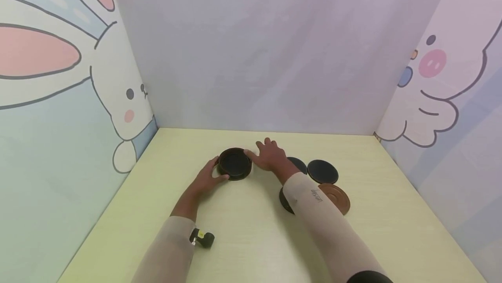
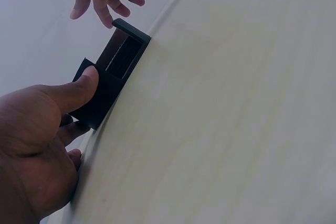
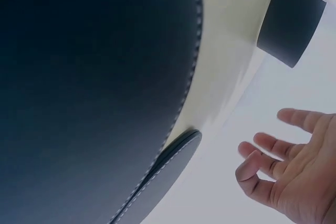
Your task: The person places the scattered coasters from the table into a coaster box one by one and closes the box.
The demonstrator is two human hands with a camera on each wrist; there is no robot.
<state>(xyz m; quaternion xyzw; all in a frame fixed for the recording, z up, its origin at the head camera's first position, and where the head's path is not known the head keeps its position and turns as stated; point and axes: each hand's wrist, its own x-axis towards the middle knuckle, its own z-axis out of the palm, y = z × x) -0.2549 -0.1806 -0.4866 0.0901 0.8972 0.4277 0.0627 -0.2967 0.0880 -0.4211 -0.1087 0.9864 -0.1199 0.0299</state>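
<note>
Two bare hands work toward the top of the scene, above a pale yellow wood-grained surface [image 1: 247, 235]. The left hand [image 1: 207, 180] comes in at the 8 o'clock side of a round black, low-walled holder with a brown inner edge [image 2: 106, 94], grasping it between thumb and curled fingers. The holder sits on the surface, slightly toward 11 o'clock from the middle of the head view; through a gap in its wall a stack of thin dark layers [image 2: 123, 59] shows, too dim to count. The right hand [image 1: 270, 155] is just beside it, at about 2 o'clock, its fingers released and spread; whether the thumb touches the rim I cannot tell. From the holder, two flat, round black discs lie near 3 o'clock, a nearer one [image 1: 299, 164] and a farther one [image 1: 323, 172]. A round brown disc [image 1: 338, 198] lies between 3 and 4, while a partly hidden black disc [image 1: 286, 201] lies at 4, beside the right sleeve [image 1: 313, 217].
</note>
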